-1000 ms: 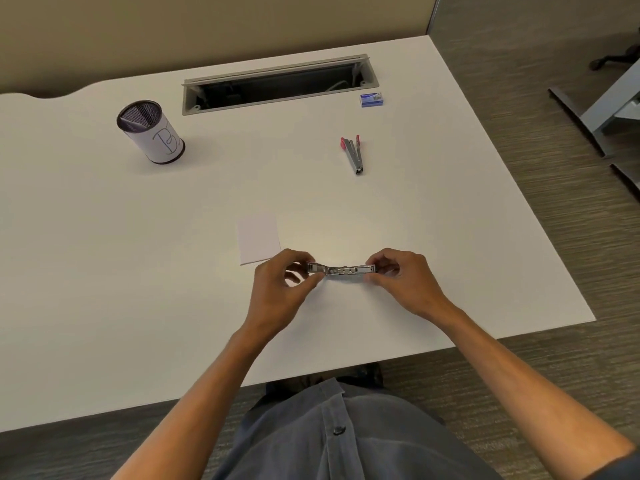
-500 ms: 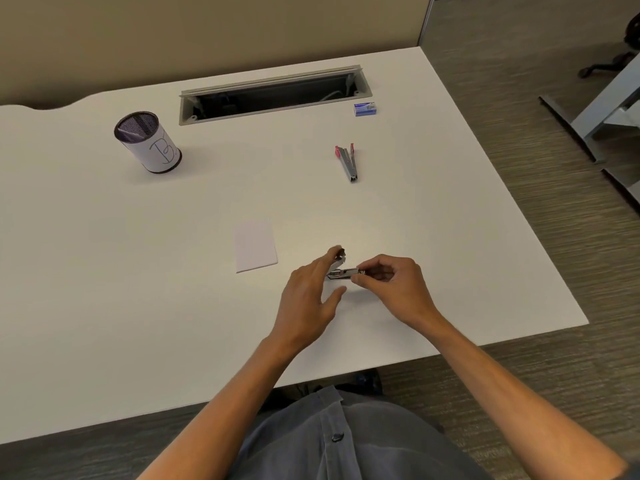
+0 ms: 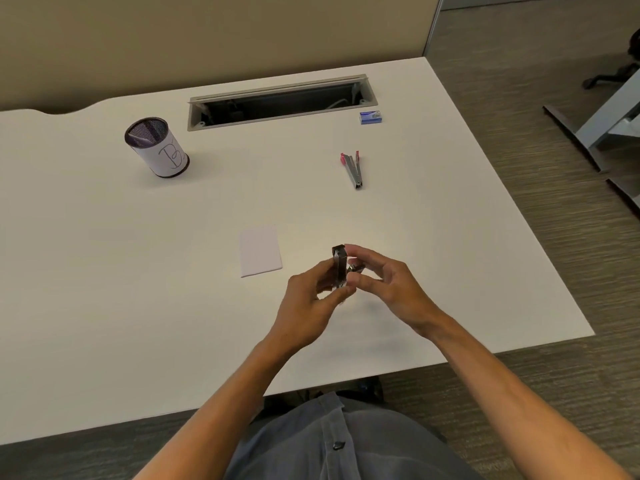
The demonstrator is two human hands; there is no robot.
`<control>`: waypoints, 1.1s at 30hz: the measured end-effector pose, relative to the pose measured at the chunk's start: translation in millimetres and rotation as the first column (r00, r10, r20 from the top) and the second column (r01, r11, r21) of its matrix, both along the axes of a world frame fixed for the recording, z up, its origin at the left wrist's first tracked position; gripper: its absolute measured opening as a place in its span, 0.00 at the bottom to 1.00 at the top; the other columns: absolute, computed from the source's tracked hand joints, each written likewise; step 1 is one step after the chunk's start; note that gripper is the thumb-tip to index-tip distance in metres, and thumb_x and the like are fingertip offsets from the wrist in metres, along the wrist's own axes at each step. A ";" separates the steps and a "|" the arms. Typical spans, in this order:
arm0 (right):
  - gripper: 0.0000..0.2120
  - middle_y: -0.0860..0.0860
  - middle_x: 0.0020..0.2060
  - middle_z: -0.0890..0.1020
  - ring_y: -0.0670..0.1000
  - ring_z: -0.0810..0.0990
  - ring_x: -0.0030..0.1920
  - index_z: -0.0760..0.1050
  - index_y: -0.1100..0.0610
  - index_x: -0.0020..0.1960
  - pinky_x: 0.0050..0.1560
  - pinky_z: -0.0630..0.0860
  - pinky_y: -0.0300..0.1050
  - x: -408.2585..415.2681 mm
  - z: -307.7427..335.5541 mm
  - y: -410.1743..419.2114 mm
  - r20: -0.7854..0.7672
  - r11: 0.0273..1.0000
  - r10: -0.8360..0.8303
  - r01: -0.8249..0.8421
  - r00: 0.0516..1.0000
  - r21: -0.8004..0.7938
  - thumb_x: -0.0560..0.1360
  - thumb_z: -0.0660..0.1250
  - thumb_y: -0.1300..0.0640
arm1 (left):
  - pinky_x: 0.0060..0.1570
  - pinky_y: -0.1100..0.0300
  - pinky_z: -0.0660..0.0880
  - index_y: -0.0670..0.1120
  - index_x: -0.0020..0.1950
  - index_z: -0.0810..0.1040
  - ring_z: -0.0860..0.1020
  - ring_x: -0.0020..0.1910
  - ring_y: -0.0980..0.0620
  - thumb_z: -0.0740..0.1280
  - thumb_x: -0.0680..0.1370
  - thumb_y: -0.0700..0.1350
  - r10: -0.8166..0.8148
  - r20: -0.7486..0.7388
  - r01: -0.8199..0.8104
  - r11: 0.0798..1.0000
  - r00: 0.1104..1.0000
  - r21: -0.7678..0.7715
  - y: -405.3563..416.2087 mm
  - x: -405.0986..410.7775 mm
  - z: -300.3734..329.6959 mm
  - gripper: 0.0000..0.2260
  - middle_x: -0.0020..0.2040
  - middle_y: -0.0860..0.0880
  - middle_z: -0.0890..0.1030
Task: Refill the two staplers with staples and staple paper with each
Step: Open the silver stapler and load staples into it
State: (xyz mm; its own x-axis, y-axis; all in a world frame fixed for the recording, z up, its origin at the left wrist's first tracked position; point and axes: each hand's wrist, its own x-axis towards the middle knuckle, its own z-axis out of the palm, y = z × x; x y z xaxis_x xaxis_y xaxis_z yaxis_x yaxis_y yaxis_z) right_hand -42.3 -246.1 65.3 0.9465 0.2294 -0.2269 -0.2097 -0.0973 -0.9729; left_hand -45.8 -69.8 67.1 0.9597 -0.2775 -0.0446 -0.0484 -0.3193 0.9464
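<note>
A: We see the left hand and the right hand both pinching the dark stapler, held upright above the white desk.

B: Right fingers half spread. Paper lies just left; the red stapler and the staple box sit well apart, farther back. The near edge lies close below our wrists.

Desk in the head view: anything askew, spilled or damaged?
Nothing spilled or damaged. The red stapler lies splayed open, and the pen cup appears to lean, which may be lens distortion. Both hands hold the dark stapler.
</note>
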 end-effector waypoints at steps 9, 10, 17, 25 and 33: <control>0.18 0.54 0.59 0.83 0.53 0.80 0.62 0.79 0.60 0.61 0.66 0.73 0.50 2.1 -3.5 3.3 -0.073 0.967 0.026 -0.007 0.997 0.254 0.73 0.69 0.55 | 0.58 0.56 0.78 0.43 0.62 0.79 0.83 0.52 0.55 0.69 0.78 0.39 -0.080 -0.096 0.070 0.992 0.992 -0.103 -1.5 -3.5 -0.4 0.12 0.50 0.50 0.85; 0.18 0.54 0.58 0.84 0.53 0.80 0.61 0.80 0.60 0.60 0.66 0.73 0.49 2.7 -3.8 4.6 -0.073 0.967 0.009 0.010 0.997 0.255 0.73 0.70 0.55 | 0.59 0.56 0.78 0.42 0.63 0.79 0.83 0.54 0.55 0.69 0.78 0.39 -0.077 -0.098 0.066 0.992 0.992 -0.111 -1.7 -2.9 -0.7 0.13 0.53 0.49 0.85; 0.18 0.54 0.53 0.85 0.50 0.83 0.55 0.81 0.63 0.58 0.53 0.77 0.37 7.1 -5.2 12.1 -0.064 0.968 -0.080 0.093 0.995 0.233 0.70 0.71 0.56 | 0.60 0.56 0.77 0.40 0.60 0.80 0.83 0.55 0.53 0.68 0.78 0.38 -0.060 -0.115 0.044 0.990 0.992 -0.138 -0.2 3.2 -5.0 0.11 0.52 0.47 0.85; 0.18 0.56 0.54 0.85 0.54 0.83 0.57 0.81 0.60 0.58 0.58 0.78 0.45 11.5 2.0 13.7 -0.034 0.972 -0.065 0.071 0.997 0.225 0.71 0.72 0.54 | 0.61 0.57 0.76 0.39 0.61 0.79 0.82 0.57 0.51 0.69 0.78 0.37 -0.073 -0.151 0.040 0.977 0.986 -0.208 0.7 7.7 3.6 0.12 0.54 0.44 0.85; 0.17 0.53 0.57 0.84 0.50 0.81 0.59 0.78 0.61 0.63 0.58 0.77 0.41 9.4 6.2 11.6 0.007 0.985 -0.009 0.007 1.000 0.175 0.74 0.69 0.58 | 0.59 0.57 0.76 0.39 0.63 0.79 0.82 0.56 0.48 0.69 0.77 0.37 -0.100 -0.229 0.040 0.967 0.968 -0.252 8.5 6.2 -1.7 0.14 0.54 0.43 0.84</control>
State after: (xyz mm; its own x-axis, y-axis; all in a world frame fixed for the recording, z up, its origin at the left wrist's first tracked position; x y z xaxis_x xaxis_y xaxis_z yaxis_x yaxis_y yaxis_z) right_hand -32.9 -234.5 71.5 0.9501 0.2571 -0.1764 -0.2019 0.0761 -0.9764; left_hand -39.6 -61.4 65.4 0.9071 -0.3747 -0.1918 0.1736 -0.0820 0.9814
